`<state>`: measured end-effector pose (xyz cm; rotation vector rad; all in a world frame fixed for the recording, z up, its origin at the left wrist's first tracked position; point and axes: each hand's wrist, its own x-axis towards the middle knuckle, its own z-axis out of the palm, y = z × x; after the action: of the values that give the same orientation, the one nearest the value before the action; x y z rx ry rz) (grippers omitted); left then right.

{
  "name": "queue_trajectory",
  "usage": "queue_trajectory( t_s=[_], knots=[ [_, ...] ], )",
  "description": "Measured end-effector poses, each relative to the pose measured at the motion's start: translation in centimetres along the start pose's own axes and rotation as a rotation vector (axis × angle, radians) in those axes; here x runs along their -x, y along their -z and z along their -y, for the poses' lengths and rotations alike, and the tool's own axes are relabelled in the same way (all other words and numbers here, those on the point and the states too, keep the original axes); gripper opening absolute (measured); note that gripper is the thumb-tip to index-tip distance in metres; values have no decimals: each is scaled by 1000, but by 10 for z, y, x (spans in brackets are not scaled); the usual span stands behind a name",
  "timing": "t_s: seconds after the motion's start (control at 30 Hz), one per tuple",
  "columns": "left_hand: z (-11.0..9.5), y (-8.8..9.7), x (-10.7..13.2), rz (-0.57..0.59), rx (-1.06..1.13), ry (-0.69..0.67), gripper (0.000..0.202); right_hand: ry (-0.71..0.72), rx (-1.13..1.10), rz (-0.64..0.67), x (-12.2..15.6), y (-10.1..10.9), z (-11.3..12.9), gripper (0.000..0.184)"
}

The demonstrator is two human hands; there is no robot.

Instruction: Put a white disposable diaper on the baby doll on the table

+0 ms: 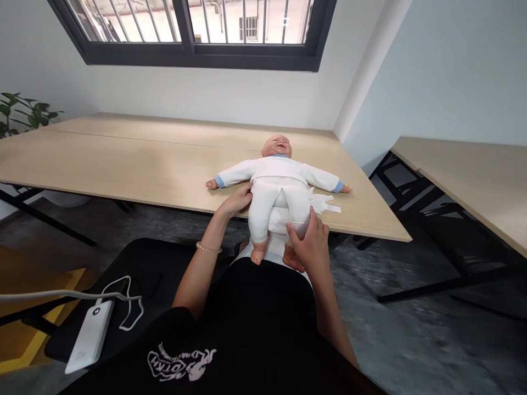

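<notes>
while the right hand (312, 244) curls round one trouser leg, the left hand (237, 199) sits at the hip, its grip hidden; the doll (276, 169), probably light and soft-bodied, best held by the trunk, overhangs the table's (164, 164) near edge.

One doll (280, 171), two hands (237, 200) (313, 241), one bracelet (208, 249), one power bank (90, 336) (plus one plant (36, 115)).

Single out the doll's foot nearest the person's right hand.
The foot on the picture's right, close beside the right hand; the other foot, on the picture's left, is visibly apart from that hand.
</notes>
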<state>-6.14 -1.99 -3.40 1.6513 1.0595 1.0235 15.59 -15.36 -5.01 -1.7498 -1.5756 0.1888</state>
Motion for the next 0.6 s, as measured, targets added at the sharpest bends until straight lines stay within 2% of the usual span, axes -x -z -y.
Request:
queue_trajectory(
  t_s=[0.1, 0.2, 0.33, 0.43, 0.53, 0.6],
  knots=[
    [-6, 2, 4, 56, 249, 43, 11, -2, 9, -5, 0, -2, -1, 87],
    [-8, 3, 3, 59, 294, 64, 17, -3, 20, -10, 1, -3, -1, 85],
    [-9, 7, -1, 23, 173, -31, 18, -20, 17, 6, 1, -1, 2, 88],
    [-12, 14, -1, 59, 33, -140, 18, -33, 9, 20, 1, 1, 4, 91],
    [-15, 19, -2, 147, -59, -132, 16, -28, 9, 20, 0, 1, 3, 91],
    [-15, 18, -3, 164, -96, -112, 12, -21, 12, 16, 1, 0, 2, 90]
  ],
)
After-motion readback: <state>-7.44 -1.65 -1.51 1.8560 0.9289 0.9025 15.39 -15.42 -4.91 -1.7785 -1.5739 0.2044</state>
